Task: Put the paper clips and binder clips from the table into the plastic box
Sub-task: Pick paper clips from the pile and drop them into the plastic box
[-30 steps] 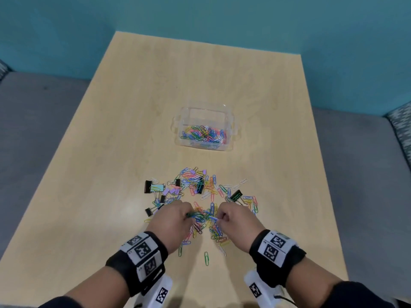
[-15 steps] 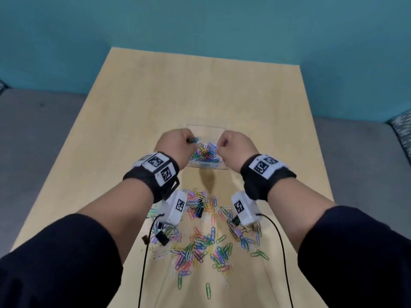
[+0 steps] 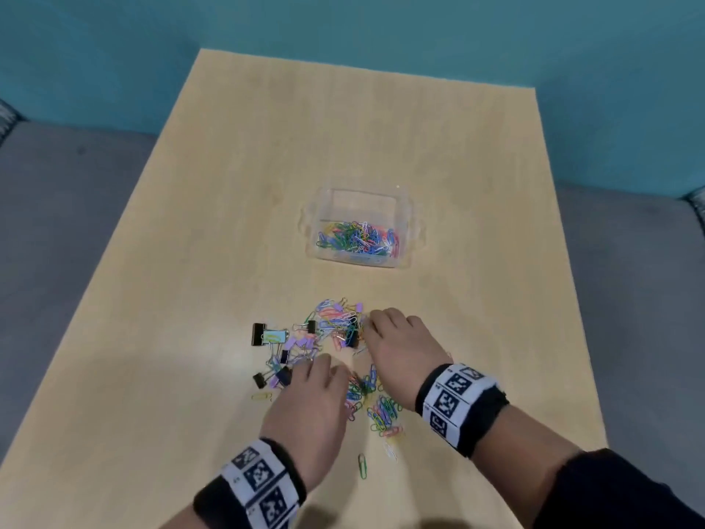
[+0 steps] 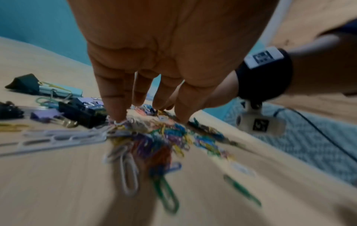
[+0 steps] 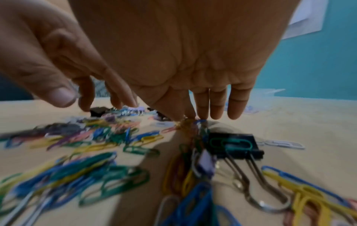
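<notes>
The clear plastic box [image 3: 411, 227] stands mid-table with a layer of coloured paper clips [image 3: 358, 242] inside. Nearer me lies the loose pile of paper clips [image 3: 375, 408] mixed with binder clips [image 3: 267, 334]. My left hand [image 3: 316, 366] is over the pile's left side, its straight fingers [image 4: 117, 113] touching clips. My right hand [image 3: 375, 322] reaches over the pile's right side, its fingertips [image 5: 218, 113] spread and touching clips just past a black binder clip [image 5: 231, 145]. Neither hand grips anything.
A single green paper clip [image 3: 362, 465] lies near the table's front edge. The wooden table [image 3: 229, 223] is bounded by grey seating on both sides and a teal wall behind. The right wrist band and camera [image 4: 260, 122] show in the left wrist view.
Half a second ago both hands were curled over the box with clips in them. Both hands have come back to the pile with their fingers straight.
</notes>
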`<state>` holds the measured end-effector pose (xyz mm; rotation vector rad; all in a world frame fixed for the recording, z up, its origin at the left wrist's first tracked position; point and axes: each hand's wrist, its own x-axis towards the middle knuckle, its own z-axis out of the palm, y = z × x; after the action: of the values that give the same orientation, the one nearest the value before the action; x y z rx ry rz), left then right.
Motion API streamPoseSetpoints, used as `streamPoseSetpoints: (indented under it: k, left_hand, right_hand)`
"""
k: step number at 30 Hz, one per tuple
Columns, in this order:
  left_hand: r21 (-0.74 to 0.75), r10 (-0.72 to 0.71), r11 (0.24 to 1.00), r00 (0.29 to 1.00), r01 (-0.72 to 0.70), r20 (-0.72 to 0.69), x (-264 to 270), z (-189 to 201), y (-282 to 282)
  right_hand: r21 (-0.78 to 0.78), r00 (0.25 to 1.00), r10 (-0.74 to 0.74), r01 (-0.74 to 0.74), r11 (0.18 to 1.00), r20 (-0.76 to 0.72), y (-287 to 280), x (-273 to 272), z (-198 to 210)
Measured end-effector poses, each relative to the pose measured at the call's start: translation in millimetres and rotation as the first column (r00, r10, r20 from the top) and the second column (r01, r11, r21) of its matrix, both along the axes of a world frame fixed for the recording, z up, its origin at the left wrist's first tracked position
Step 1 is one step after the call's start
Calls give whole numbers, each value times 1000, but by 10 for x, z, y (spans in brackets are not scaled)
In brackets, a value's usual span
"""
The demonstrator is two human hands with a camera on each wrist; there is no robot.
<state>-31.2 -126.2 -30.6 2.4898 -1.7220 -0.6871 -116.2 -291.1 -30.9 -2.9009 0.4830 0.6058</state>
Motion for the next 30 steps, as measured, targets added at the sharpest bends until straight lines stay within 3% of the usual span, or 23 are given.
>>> streamPoseSetpoints:
  k: [4, 9, 12, 16, 24, 30]
  left_hand:
    - [-5, -83, 996, 991, 84, 103, -146, -121, 119]
    - [-23, -160, 986, 984, 163, 81, -187, -109, 316]
    - [-47, -53, 997, 998, 54, 19, -172, -94, 506]
    - [10, 95, 996, 992, -94, -87, -171, -142, 643]
    - [-72, 136, 987, 984, -145, -114, -121, -272, 82]
    - [-78, 68, 994, 996, -72, -50, 14, -327, -102]
  right_hand:
    - [-84, 998, 69, -70, 994, -8, 219, -145, 22]
    - [-14, 995, 96, -96, 995, 6, 546, -521, 48]
    - [117, 996, -75, 69, 991, 47, 669, -772, 61]
    - [293, 926, -373, 372, 881, -53, 815, -1011, 75]
    - [293, 902, -415, 367, 883, 121, 746, -476, -182]
    - [255, 932, -351, 320, 912, 86, 590, -337, -234]
